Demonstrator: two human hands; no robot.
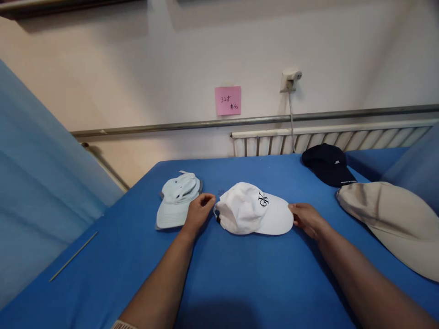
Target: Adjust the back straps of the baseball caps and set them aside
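A white baseball cap [240, 210] with black lettering lies on its side on the blue covered surface, its brim pointing right. My right hand [307, 219] is closed on the tip of that brim, thumb on top. At the cap's back edge, by the strap, my left hand [200, 210] has its fingers pinched together; the exact contact there is hard to see. Just left of this hand sits a pale mint cap [176, 196], with a darker grey edge showing beneath it.
A beige cap [394, 214] and a navy cap [325, 162] lie at the right. A thin stick [73, 256] rests at the left, near a blue curtain [37, 173]. Behind are a metal rail [178, 125], a radiator [267, 142], a plugged-in cord [291, 119] and a pink note [228, 100].
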